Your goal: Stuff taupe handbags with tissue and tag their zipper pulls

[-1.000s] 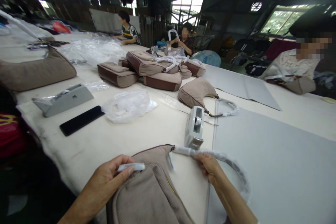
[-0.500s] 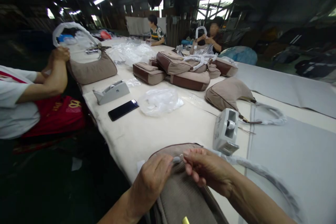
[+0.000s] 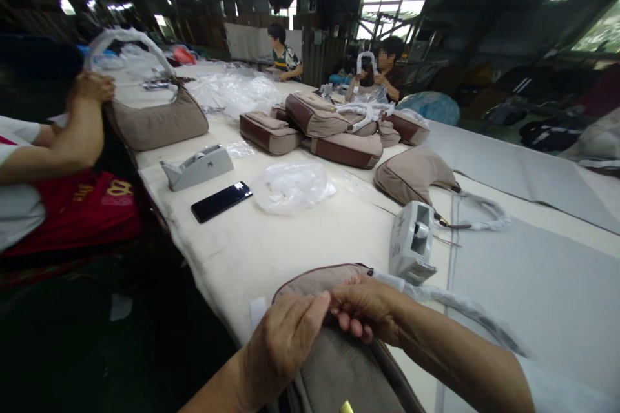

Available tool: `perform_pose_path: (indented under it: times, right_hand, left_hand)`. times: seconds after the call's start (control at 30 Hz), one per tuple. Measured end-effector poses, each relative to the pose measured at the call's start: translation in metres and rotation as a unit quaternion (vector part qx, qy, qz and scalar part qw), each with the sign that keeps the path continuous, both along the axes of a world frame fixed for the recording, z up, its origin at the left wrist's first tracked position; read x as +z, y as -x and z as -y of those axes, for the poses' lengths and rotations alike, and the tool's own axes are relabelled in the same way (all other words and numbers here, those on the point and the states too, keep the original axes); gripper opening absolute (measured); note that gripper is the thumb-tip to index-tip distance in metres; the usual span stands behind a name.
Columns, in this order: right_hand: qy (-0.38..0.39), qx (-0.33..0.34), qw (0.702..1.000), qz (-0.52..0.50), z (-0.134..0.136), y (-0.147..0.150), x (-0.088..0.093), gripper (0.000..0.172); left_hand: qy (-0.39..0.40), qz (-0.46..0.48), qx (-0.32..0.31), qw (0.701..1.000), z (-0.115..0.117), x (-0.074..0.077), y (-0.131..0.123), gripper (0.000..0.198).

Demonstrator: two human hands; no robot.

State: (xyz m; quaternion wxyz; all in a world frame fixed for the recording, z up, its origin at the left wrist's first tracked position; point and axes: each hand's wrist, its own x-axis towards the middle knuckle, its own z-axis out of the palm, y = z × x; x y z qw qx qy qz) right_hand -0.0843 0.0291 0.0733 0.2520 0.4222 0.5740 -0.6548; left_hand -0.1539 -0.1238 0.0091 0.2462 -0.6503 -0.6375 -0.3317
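A taupe bag [image 3: 339, 368] with dark piping lies at the table's near edge, under both hands. My left hand [image 3: 288, 335] is closed in a pinch over the bag's upper part; what its fingertips hold is hidden. Touching it from the right, my right hand [image 3: 365, 310] is also pinched, and its fingertips cover whatever is between them. The bag's wrapped strap [image 3: 465, 310] curves away to the right beneath my right forearm. Near the bottom edge of the view shows a bit of gold metal [image 3: 346, 406] on the bag.
A grey tape dispenser [image 3: 411, 242] stands beyond my right hand. Farther off are a phone [image 3: 221, 202], a second dispenser [image 3: 198, 168], crumpled plastic [image 3: 293, 187] and several piled bags [image 3: 346, 148]. A co-worker's hands [image 3: 92, 87] hold a bag at left; two people sit behind.
My hands have come together at the fingertips, covering the small grey piece that showed between them. The camera view has shifted slightly to the right.
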Motion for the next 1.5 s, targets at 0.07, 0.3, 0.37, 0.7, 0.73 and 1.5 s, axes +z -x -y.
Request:
perform_pose_path:
  times: [0.07, 0.3, 0.37, 0.7, 0.73, 1.5]
  right_hand:
    - [-0.006, 0.002, 1.0, 0.002, -0.001, 0.0, -0.001, 0.024]
    - [0.041, -0.055, 0.993, -0.094, 0.005, -0.016, 0.002, 0.014]
    - [0.049, -0.094, 0.986, -0.128, 0.011, -0.021, -0.002, 0.019]
    - [-0.008, -0.242, 0.942, -0.23, 0.043, -0.024, -0.018, 0.047]
    - [-0.011, -0.255, 0.939, -0.233, 0.045, -0.023, -0.018, 0.049]
    - [-0.576, 0.277, 0.762, -0.105, 0.041, -0.012, -0.027, 0.029]
  left_hand:
    - [0.0, 0.003, 0.018, 1.0, -0.001, -0.001, 0.001, 0.028]
    - [0.022, 0.056, 0.022, 0.998, -0.005, 0.006, 0.003, 0.013]
    - [0.047, 0.096, 0.014, 0.994, -0.006, 0.005, 0.003, 0.015]
    - [0.259, 0.431, 0.074, 0.861, -0.015, 0.043, 0.007, 0.011]
    - [0.27, 0.452, 0.077, 0.847, -0.016, 0.047, 0.009, 0.01]
    - [0.275, 0.853, 0.004, 0.443, -0.023, 0.034, 0.042, 0.021]
